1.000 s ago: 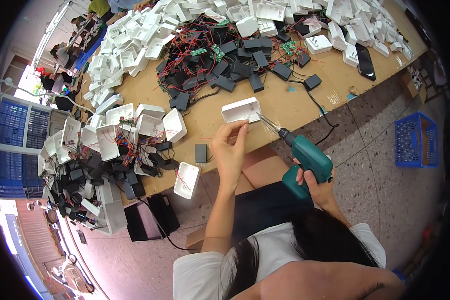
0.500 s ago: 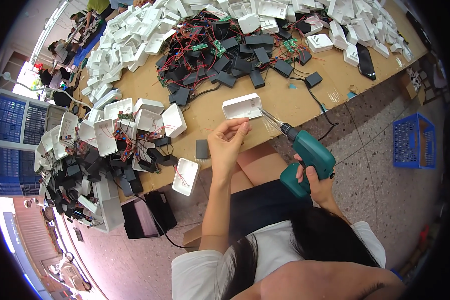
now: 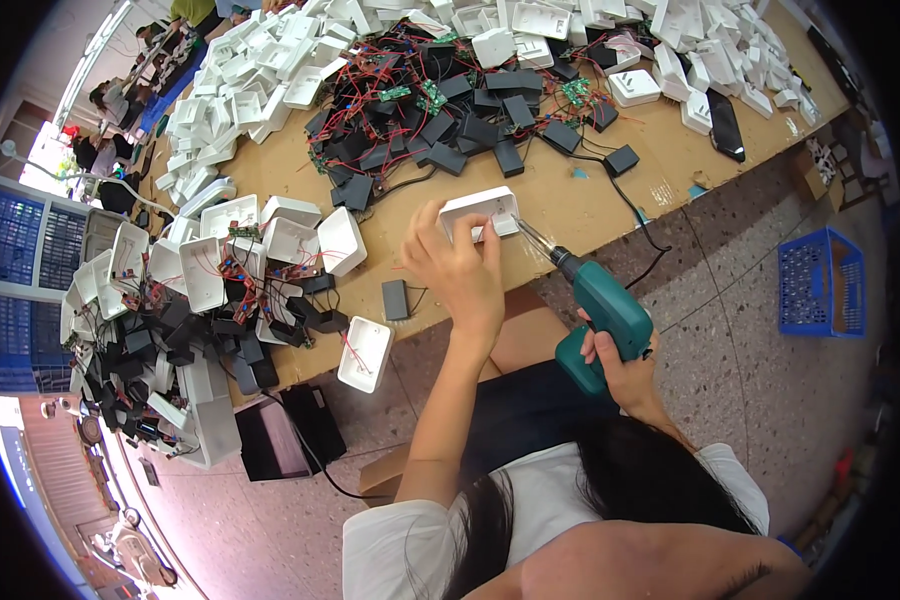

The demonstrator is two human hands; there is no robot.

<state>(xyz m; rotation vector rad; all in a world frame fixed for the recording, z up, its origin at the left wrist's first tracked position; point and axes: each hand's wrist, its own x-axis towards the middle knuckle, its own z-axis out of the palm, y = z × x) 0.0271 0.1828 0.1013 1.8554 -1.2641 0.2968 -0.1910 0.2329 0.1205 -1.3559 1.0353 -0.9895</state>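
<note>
A shallow white plastic case [image 3: 505, 203] lies open side up near the table's front edge. My left hand [image 3: 455, 265] is at its left end and near wall, fingers bent around the rim and thumb close to the index finger. Whether something small sits between those fingertips is hidden. My right hand [image 3: 620, 368] grips a green cordless drill [image 3: 612, 312] by its handle. Its long thin bit points up and left, the tip at the case's right end. A small black box [image 3: 395, 300] with a thin wire lies left of my left wrist.
Across the table's back spread heaped white cases [image 3: 260, 90] and a pile of black boxes [image 3: 440, 120] with red wires and green circuit boards. More wired cases [image 3: 205, 275] crowd the left. A phone [image 3: 727, 125] lies at right; a blue crate [image 3: 820, 285] stands on the floor.
My left hand has moved from beside the drill bit, fingers pinched together, up and left onto the white case. The drill stays in my right hand, its bit still at the case's right end.
</note>
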